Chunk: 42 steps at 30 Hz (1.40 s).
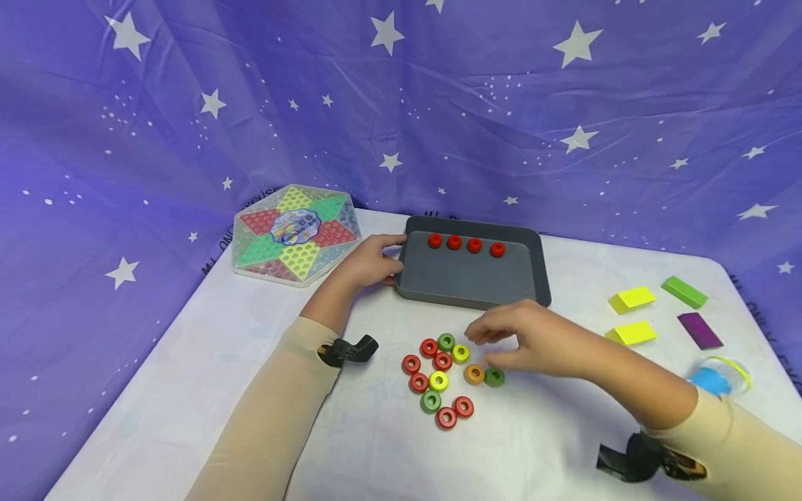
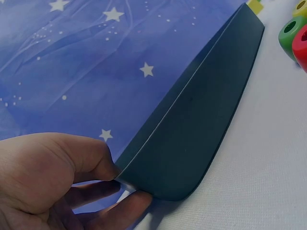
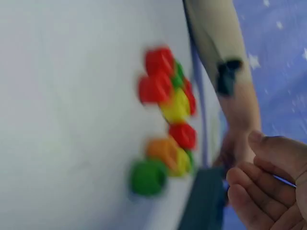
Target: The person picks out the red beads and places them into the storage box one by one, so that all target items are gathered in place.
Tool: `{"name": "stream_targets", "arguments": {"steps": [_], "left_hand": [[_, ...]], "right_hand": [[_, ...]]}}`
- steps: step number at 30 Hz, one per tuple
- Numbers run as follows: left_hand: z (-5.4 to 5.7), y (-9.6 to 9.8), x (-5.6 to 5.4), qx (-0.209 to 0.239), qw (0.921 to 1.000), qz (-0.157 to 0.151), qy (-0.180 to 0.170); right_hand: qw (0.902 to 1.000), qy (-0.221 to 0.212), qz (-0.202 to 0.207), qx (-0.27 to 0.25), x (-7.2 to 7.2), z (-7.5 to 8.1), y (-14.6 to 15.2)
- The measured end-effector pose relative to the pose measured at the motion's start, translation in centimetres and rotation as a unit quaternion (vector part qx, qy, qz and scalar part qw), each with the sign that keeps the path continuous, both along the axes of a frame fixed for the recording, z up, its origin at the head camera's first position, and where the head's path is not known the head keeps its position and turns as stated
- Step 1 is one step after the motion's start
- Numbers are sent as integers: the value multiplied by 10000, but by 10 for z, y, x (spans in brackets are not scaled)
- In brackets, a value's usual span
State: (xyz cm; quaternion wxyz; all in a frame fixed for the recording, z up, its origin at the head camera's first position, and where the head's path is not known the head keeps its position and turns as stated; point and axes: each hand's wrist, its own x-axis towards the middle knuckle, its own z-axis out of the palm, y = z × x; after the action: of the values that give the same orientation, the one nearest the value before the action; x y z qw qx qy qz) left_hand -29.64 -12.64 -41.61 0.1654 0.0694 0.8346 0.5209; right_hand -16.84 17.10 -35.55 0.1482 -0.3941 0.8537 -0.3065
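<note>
A dark grey tray (image 1: 466, 278) lies at the table's back, with several red beads (image 1: 474, 245) in a row along its far side. My left hand (image 1: 371, 261) holds the tray's left end; in the left wrist view the thumb is at the rim and the fingers are below the corner. My right hand (image 1: 532, 339) hovers in front of the tray, fingers loosely bent with nothing between them. Close to its fingertips are a yellow bead (image 1: 461, 360), an orange bead (image 1: 468, 376) and a green bead (image 1: 495, 383). More red, green and yellow beads lie loosely grouped left of it.
Behind my left forearm lies a hexagonal Chinese checkers box (image 1: 294, 233). To the right are two yellow blocks (image 1: 631, 299), a green block (image 1: 685, 292), a purple block (image 1: 700, 330) and a blue-and-white round object (image 1: 714, 379). A starry purple cloth (image 1: 476, 118) hangs behind the table.
</note>
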Motion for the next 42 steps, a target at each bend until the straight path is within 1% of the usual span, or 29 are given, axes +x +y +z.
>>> {"name": "stream_targets", "arguments": {"steps": [2,5,7,9,14,18,20,23,25,28,32,34,36,42], "left_hand": [[0,0,0,-21,10000,0,26],[0,0,0,-17,10000,-6,63],[0,1,-1,8,10000,-25,66],[0,1,-3,45,10000,-45,55],[0,1,-4,48,10000,-60,-13],[1,0,-4,26,10000,-59,-23],[1,-1,-3,24,10000,-50,-34],[1,-3,-2,-28,10000,4,-58],[2,-4,-2,-66,10000,35,-53],[3,-3,-1,-101,9999,30,-26],[4,-2,-1,-81,10000,-5,-41],[5,-1,-1,-110,9999,-4,-53],[5,-1,-1,-135,9999,-1,-64],[3,-1,0,-63,9999,3,-136]], "right_hand": [[9999,-113,89,45,16,-9,0],[9997,1,196,154,34,-19,-3],[9990,226,259,269,43,-25,-5],[9977,498,307,336,48,-30,-8],[9915,1079,580,436,54,-44,-15],[9844,1463,738,637,56,-50,-18],[9833,1507,773,667,57,-51,-18],[9860,1271,864,653,54,-43,-15],[9886,956,933,696,50,-33,-13],[9904,419,1011,845,40,-14,-8],[9892,84,1038,1034,20,12,-1],[9887,139,991,1116,7,23,1],[9883,295,882,1208,-7,31,2],[9849,872,520,1404,-58,48,0]]}}
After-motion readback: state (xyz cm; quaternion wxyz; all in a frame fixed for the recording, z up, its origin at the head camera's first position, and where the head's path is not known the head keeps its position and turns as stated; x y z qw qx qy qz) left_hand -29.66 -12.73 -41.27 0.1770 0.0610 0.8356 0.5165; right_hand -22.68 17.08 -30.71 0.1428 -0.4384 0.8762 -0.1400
